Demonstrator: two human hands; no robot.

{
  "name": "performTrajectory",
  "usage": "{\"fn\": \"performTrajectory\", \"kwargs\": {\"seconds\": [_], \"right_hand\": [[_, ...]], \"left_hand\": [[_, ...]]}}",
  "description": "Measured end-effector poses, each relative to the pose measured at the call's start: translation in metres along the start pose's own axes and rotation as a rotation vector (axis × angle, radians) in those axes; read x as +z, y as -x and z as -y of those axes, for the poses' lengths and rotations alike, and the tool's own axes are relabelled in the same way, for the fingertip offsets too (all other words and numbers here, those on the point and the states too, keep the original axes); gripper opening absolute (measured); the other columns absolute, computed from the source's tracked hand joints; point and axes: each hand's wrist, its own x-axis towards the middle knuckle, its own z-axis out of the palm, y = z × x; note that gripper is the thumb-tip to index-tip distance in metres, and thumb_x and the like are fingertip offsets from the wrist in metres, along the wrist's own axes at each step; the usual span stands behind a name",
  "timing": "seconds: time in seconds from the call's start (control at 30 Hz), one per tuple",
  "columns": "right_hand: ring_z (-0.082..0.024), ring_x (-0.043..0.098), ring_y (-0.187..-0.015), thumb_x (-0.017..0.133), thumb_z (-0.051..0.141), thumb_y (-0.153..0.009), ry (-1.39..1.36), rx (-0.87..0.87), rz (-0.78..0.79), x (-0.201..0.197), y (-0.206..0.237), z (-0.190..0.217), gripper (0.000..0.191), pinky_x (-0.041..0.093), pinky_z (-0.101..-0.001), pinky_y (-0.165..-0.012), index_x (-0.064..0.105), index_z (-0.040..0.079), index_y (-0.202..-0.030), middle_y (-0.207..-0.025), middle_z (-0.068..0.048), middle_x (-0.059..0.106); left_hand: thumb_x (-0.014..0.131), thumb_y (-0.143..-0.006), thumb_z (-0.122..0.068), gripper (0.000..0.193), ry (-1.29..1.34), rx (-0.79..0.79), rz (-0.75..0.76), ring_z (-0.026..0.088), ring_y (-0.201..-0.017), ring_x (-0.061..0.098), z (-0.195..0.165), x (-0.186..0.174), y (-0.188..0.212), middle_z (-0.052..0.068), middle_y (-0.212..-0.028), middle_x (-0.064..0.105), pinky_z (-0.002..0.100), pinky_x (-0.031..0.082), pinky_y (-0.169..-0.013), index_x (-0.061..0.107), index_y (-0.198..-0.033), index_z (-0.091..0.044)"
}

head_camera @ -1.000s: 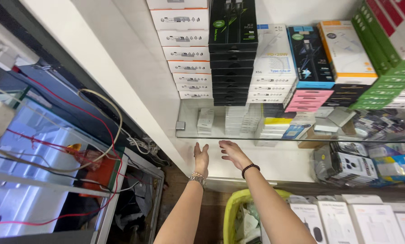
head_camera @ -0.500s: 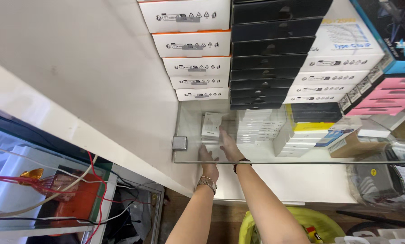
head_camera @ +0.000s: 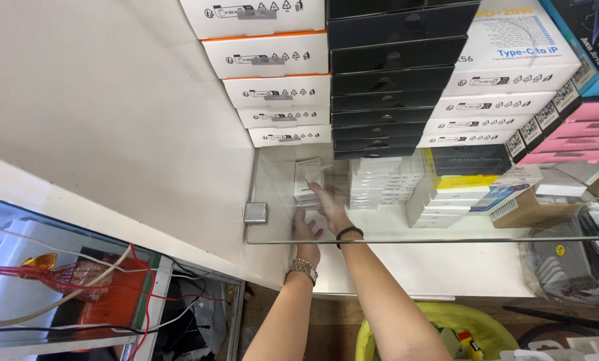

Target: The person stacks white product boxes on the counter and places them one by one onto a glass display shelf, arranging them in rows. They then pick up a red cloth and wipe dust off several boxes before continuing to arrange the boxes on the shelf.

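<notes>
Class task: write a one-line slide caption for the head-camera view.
Both hands, left hand and right hand, reach for small white cardboard boxes beneath a clear glass shelf.

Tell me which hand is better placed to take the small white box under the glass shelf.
Right hand: its fingers already reach the small white box. The left hand sits lower, short of the box, I judge.

The shelf (head_camera: pixel 446 235) is clear glass, smooth and glossy, held by a shiny metal clip (head_camera: pixel 255 212). The white boxes (head_camera: pixel 266 52) and black boxes (head_camera: pixel 396 50) look like matt card. The small white box (head_camera: pixel 309 175) under the right hand (head_camera: pixel 331 202) looks like smooth card. The left wrist wears a metal watch (head_camera: pixel 303 269); the right, a dark bead band (head_camera: pixel 348 233).
</notes>
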Motion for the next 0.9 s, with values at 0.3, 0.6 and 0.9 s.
{"fn": "performTrajectory", "kwargs": {"seconds": [0.3,0.6,0.9], "right_hand": [[-0.023,0.047,-0.094,0.084,0.045,-0.072,-0.191,0.407,0.098,-0.068,0.065,-0.025,0.08,0.052,-0.0432,-0.093,0.052,0.011,-0.137,-0.114,-0.008,0.04],[-0.03,0.035,-0.148,0.067,0.061,-0.07,0.232,0.203,0.123,-0.119,0.243,0.019,0.113,0.037,-0.0514,-0.115,0.02,0.014,-0.161,-0.159,-0.016,0.035],[-0.024,0.019,-0.157,0.056,0.072,-0.084,0.355,-0.035,0.212,-0.255,0.441,0.105,0.112,0.017,-0.0379,-0.124,0.008,0.008,-0.163,-0.168,-0.014,0.027]], "left_hand": [[0.047,-0.093,-0.067,0.081,-0.079,-0.043,-0.05,0.03,-0.136,0.045,0.011,-0.03,0.043,0.01,-0.156,0.04,0.043,0.043,-0.106,0.036,-0.154,-0.014],[0.048,-0.09,-0.073,0.094,-0.329,-0.145,0.419,0.029,-0.133,0.047,-0.019,0.002,0.185,0.017,-0.151,0.05,0.041,0.04,-0.105,0.045,-0.155,-0.004],[0.051,-0.089,-0.061,0.088,-0.295,0.059,0.586,0.024,-0.142,0.045,0.008,0.097,0.436,0.01,-0.156,0.044,0.041,0.037,-0.115,0.025,-0.159,-0.015]]}}
